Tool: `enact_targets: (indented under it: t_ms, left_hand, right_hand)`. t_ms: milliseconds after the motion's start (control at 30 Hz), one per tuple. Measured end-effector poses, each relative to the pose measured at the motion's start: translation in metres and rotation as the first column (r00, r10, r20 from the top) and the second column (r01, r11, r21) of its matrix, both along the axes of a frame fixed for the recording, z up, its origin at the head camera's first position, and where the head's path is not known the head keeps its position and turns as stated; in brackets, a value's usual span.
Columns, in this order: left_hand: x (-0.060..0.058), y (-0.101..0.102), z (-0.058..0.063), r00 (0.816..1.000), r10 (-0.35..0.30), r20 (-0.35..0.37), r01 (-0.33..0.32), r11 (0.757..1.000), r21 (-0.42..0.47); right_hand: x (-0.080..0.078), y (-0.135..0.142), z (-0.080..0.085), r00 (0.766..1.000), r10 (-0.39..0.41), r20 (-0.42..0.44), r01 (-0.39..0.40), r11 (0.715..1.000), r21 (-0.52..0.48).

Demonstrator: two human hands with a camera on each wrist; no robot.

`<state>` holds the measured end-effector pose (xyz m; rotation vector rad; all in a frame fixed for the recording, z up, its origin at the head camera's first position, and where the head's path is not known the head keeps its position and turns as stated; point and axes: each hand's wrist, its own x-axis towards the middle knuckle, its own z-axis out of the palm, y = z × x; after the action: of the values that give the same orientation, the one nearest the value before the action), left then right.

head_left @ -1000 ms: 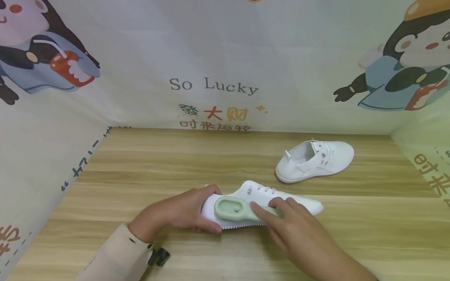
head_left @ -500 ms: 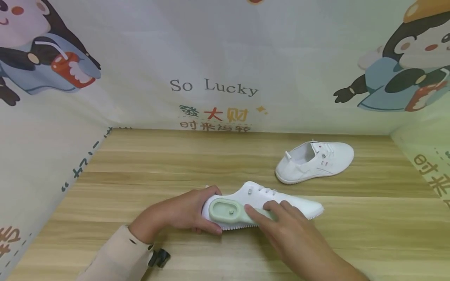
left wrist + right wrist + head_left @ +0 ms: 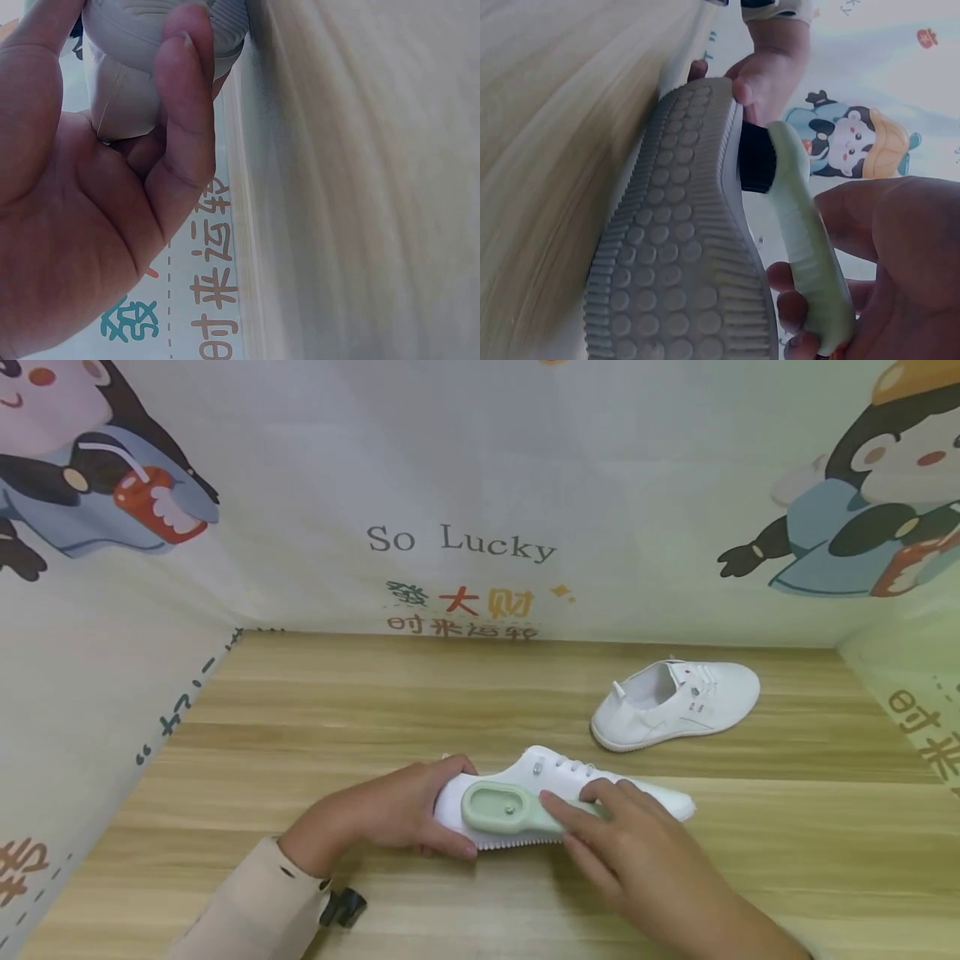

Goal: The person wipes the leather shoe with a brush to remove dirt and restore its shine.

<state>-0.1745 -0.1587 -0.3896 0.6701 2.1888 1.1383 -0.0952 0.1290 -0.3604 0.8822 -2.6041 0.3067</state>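
A white lace-up shoe [image 3: 517, 772] is tipped on its side, toe to the right; its ridged, dotted sole [image 3: 671, 225] faces the right wrist camera. My left hand [image 3: 408, 806] grips the heel, thumb along the near side and fingers round the back. In my right hand [image 3: 630, 835] is a pale green shoe brush [image 3: 495, 807], held by its handle. Dark bristles [image 3: 757, 157] press against the side of the shoe near the heel. In the left wrist view the curled fingers of the left hand [image 3: 187, 112] hold the heel.
A second white shoe [image 3: 675, 706] stands upright farther back on the right of the wood-grain surface [image 3: 337, 693]. Printed cloth walls [image 3: 465, 460] enclose the back and sides. A small black object [image 3: 343, 907] sits by the left sleeve [image 3: 251, 902].
The brush slid slightly left toward the heel, then back to the right, moved by my right hand. My left hand keeps its grip on the shoe.
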Motion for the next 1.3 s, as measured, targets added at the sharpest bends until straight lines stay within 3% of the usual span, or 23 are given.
enact_targets:
  t_ms: [167,533,800,1067,1300]
  left_hand:
    - [-0.001,0.001,0.001,1.0,-0.003,0.007,0.004,1.0,-0.006]
    - [-0.002,0.001,0.004,1.0,0.004,0.006,-0.004,1.0,-0.014]
    - [-0.001,0.001,0.004,1.0,0.01,0.004,-0.01,1.0,-0.017]
    - [-0.001,0.001,0.003,1.0,0.022,0.015,-0.022,1.0,-0.01]
    - [0.0,0.0,0.003,0.999,0.026,0.02,-0.026,1.0,-0.008]
  right_hand:
    - [-0.002,0.006,0.004,0.999,-0.027,0.042,0.029,0.999,-0.046]
    - [-0.007,0.024,0.009,0.999,0.002,0.032,0.001,0.997,-0.082]
    - [-0.009,0.037,0.017,0.989,-0.025,0.142,0.036,0.997,-0.074]
    - [-0.013,0.05,0.024,0.986,-0.023,0.165,0.034,0.997,-0.066]
    - [-0.014,0.061,0.031,0.969,-0.034,0.245,0.046,0.998,-0.045]
